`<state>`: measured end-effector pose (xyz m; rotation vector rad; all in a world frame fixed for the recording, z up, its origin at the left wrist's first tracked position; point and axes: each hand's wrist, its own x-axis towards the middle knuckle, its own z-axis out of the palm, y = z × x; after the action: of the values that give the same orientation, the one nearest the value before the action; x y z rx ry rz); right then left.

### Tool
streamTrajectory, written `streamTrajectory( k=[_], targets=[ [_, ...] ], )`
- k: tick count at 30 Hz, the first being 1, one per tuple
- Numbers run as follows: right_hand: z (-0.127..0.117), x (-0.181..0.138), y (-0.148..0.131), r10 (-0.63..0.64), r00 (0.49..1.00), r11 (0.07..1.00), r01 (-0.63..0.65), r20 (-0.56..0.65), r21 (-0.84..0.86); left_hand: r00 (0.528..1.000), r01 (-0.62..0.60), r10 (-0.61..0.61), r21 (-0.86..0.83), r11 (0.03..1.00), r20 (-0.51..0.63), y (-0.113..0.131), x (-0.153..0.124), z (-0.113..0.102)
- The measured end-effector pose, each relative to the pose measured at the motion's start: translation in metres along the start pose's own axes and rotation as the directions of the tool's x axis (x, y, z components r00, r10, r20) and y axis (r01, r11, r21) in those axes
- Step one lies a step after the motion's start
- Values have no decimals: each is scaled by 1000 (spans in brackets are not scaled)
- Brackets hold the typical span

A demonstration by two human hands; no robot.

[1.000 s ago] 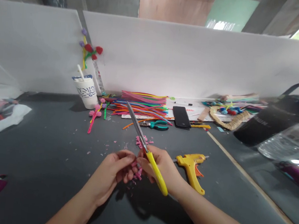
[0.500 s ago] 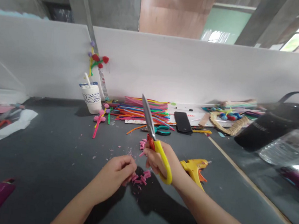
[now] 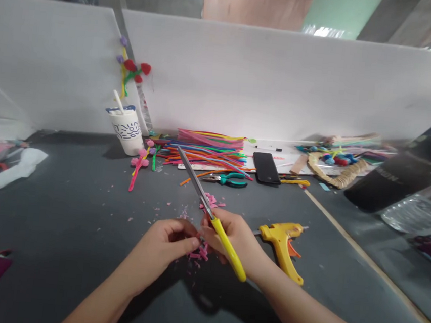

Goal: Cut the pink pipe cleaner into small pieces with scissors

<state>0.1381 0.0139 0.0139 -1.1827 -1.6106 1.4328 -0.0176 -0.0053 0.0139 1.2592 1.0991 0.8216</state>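
My right hand (image 3: 233, 237) grips yellow-handled scissors (image 3: 210, 213) whose closed blades point up and to the left over the dark table (image 3: 60, 228). My left hand (image 3: 167, 245) is pinched shut beside it, fingertips touching the right hand's fingertips over small pink cut pieces (image 3: 199, 254). What the left fingers hold is too small to make out. More pink scraps (image 3: 209, 200) lie just beyond the hands.
A yellow glue gun (image 3: 283, 241) lies right of my right hand. Further back are coloured pipe cleaners (image 3: 209, 150), green pliers (image 3: 229, 180), a black phone (image 3: 266, 167), a white cup (image 3: 127, 128), a pink pipe-cleaner flower (image 3: 138, 167), and a dark bag (image 3: 401, 172) at right.
Half a second ago my right hand held the scissors raised and apart from the left hand. It has come back down and to the left, so both hands' fingertips meet again over the pink pieces.
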Motion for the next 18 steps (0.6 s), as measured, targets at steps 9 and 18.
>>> streamTrajectory(
  k=[9,18],
  targets=[
    [0,-1,-1,-1,999,999,3,-44,44,988,49,-77,-203,978,-132,-2,2,-1],
    [5,-5,0,-106,991,990,98,-78,-97,988,5,-10,-28,1000,-152,-1,0,7]
  ],
)
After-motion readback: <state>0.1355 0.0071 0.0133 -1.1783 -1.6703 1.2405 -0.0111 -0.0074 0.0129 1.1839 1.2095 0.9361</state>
